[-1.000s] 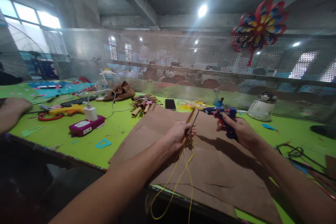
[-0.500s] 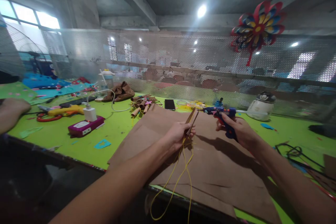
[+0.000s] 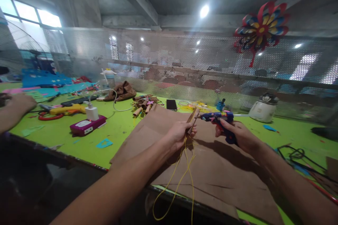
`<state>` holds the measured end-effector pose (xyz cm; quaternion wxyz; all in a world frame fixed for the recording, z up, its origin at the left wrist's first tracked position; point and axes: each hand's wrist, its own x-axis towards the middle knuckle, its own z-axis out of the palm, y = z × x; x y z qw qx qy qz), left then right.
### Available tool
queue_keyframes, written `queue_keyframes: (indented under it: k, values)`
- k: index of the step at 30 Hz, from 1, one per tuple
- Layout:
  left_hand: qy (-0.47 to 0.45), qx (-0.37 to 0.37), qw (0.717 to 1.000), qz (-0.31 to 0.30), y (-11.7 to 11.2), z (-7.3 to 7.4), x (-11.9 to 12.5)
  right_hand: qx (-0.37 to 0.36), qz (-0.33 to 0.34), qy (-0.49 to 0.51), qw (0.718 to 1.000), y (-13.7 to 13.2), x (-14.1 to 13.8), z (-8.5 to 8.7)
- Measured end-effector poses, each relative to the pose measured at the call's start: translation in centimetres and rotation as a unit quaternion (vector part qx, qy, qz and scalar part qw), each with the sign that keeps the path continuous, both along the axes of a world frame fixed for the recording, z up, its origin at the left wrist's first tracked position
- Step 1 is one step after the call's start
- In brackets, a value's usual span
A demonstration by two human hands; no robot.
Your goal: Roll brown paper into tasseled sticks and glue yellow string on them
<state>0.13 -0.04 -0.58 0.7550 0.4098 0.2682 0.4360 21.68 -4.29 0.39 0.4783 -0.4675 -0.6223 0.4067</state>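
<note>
My left hand [image 3: 182, 133] is closed around a folded brown cardboard strip [image 3: 193, 115], held upright above a large brown paper sheet [image 3: 211, 172]. Yellow string [image 3: 175, 191] hangs in long loops from below that hand, past the table's front edge. My right hand [image 3: 239, 134] grips a dark blue hot glue gun [image 3: 220, 116] by its handle. The gun's nozzle points left and lies at the cardboard strip; whether it touches cannot be made out. A clear glue stick [image 3: 243, 115] juts from the gun's back.
At left are a purple power strip [image 3: 88, 125] with a white charger, a yellow glue gun [image 3: 70, 109] and another person's hand [image 3: 22, 102]. Brown paper rolls [image 3: 144, 104], a phone [image 3: 171, 104] and a white bottle [image 3: 264, 108] stand farther back. Black cable [image 3: 294, 152] lies at right.
My right hand has brought the glue gun slightly left and down, its nozzle now at the cardboard strip. The view has shifted a little. The other person's hand has moved.
</note>
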Motion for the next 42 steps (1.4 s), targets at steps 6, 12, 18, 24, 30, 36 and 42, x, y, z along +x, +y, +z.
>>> queue_keyframes:
  k: [6, 12, 18, 24, 30, 36, 42]
  values:
    - [0.002, -0.02, 1.0, -0.009, -0.1, 0.4, -0.1, -0.003, 0.006, -0.024, 1.0, -0.4, -0.5, 0.3]
    - [0.001, -0.013, 1.0, -0.001, -0.3, 0.6, -0.1, 0.002, -0.005, -0.024, 1.0, -0.2, -0.3, 0.2]
    - [0.0, -0.018, 1.0, -0.013, -0.4, 0.4, 0.0, 0.015, -0.03, 0.057, 0.998, 0.4, 0.0, 0.1]
    - [-0.004, -0.002, 1.0, -0.014, -0.1, -0.1, 0.1, 0.017, -0.029, 0.108, 0.994, 0.7, 0.3, 0.1]
    - [0.002, -0.026, 1.0, -0.017, -0.2, 0.1, 0.1, 0.001, -0.023, 0.089, 0.996, 0.6, 0.5, -0.2]
    - [-0.005, -0.037, 0.999, -0.021, 0.0, 0.2, -0.2, -0.019, 0.008, 0.051, 0.998, 0.3, 0.0, -0.4]
    - [-0.015, -0.02, 1.0, -0.019, 0.1, 0.2, -0.3, -0.014, 0.014, 0.014, 1.0, -0.1, -0.5, -0.5]
